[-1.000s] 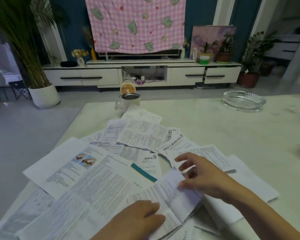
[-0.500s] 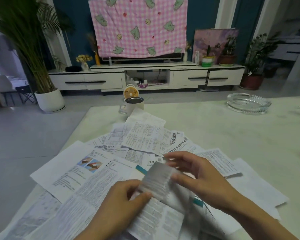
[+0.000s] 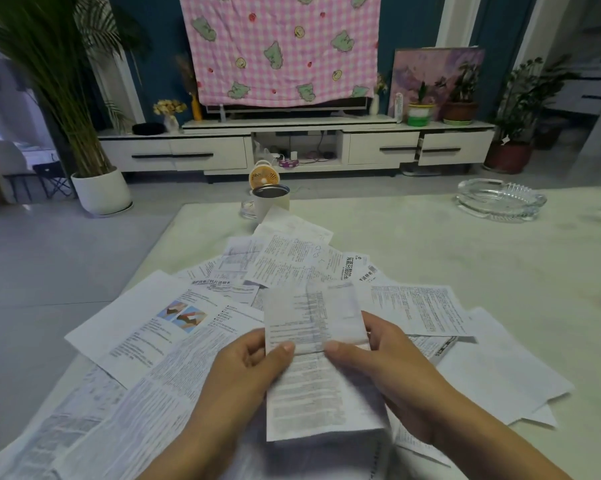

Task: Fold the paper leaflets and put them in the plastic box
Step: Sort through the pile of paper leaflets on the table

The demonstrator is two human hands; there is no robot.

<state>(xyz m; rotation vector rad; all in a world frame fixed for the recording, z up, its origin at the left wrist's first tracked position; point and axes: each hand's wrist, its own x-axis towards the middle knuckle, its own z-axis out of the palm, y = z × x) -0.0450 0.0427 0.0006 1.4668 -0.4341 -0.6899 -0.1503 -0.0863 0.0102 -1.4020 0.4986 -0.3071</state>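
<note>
One leaflet [image 3: 312, 317], mid-fold, is pinched at 6 o'clock by the fingers of the left hand [image 3: 236, 375] and right hand [image 3: 396, 365], while many flat leaflets [image 3: 146, 327] lie on the bench [image 3: 430, 244] from 8 to 3 o'clock (plastic box not in view), so the task is judged barely begun.

In the lower centre of the frame, the left hand [image 3: 254, 372] and the right hand [image 3: 378, 362] pinch one printed leaflet [image 3: 312, 348] between thumbs and fingers, above many unfolded leaflets [image 3: 174, 327] spread on the pale table [image 3: 499, 258].
</note>
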